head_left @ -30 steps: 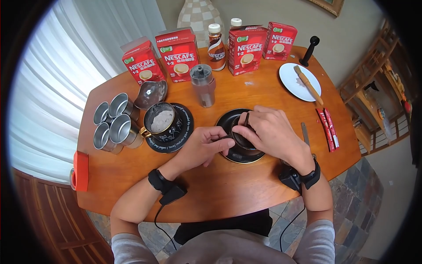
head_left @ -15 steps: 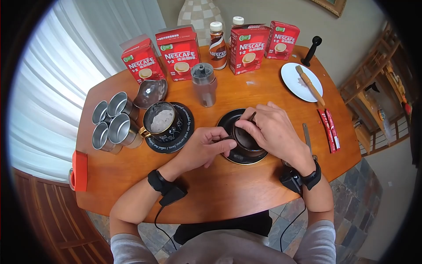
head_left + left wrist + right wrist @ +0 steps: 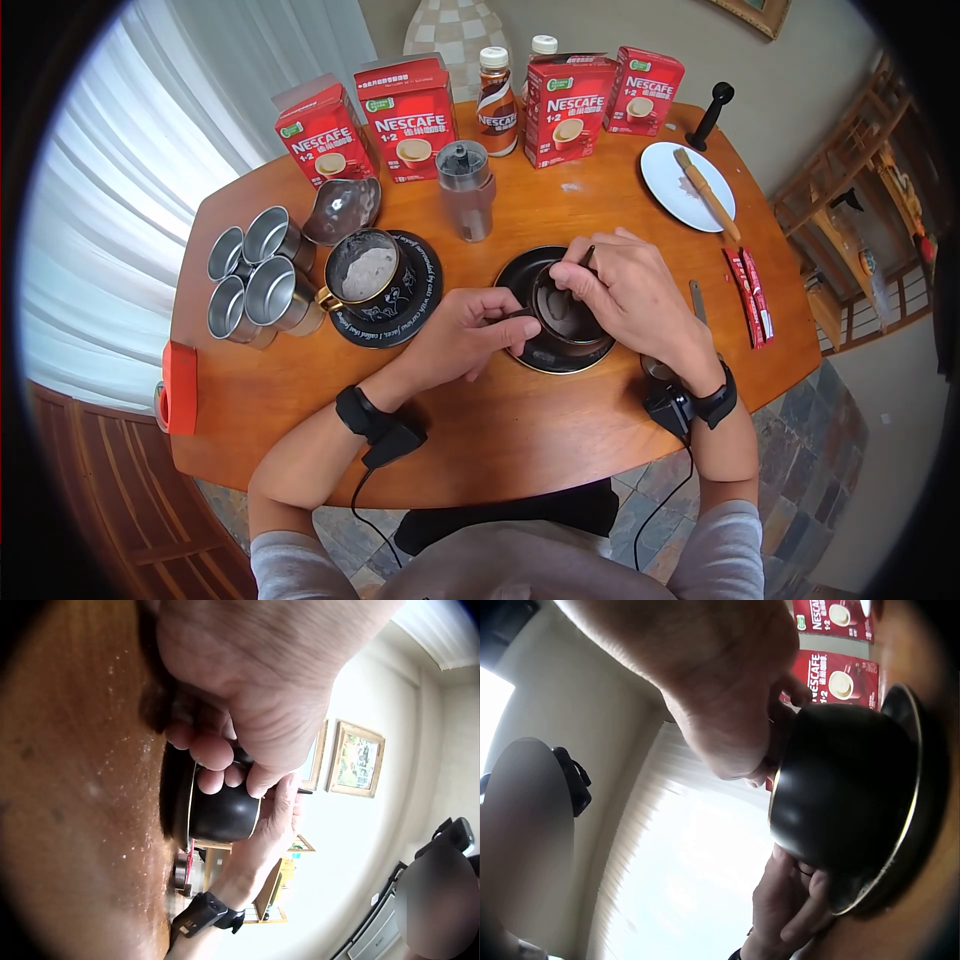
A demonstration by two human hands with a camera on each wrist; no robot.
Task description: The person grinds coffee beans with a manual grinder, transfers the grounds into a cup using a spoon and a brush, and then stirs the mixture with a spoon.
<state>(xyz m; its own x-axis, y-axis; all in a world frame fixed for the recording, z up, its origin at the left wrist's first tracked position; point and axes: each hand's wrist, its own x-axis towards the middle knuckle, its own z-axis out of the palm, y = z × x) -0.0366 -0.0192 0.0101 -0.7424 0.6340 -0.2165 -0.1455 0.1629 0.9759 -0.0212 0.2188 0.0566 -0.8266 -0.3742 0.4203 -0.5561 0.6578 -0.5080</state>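
Note:
A black cup (image 3: 574,322) with dark contents stands on a black gold-rimmed saucer (image 3: 520,362). The left hand (image 3: 470,335) pinches the cup's handle between thumb and fingers; the left wrist view shows these fingers at the side of the cup (image 3: 225,814). Over the cup's far right rim, the right hand (image 3: 640,295) pinches a thin dark utensil (image 3: 588,255) whose lower part reaches into the cup. In the right wrist view the cup (image 3: 840,787) hides most of the utensil and the right fingertips.
Left of the hands, a cup (image 3: 366,272) holding pale powder stands on a black coaster (image 3: 425,290), beside several metal cups (image 3: 275,290). A clear-topped grinder (image 3: 466,195) stands behind. Red boxes (image 3: 405,125) line the back; a white plate (image 3: 660,185) with a brush sits right.
Inside the cup, the right hand has moved slightly right and the utensil's upper end has shifted right with it. The left hand keeps its hold on the handle.

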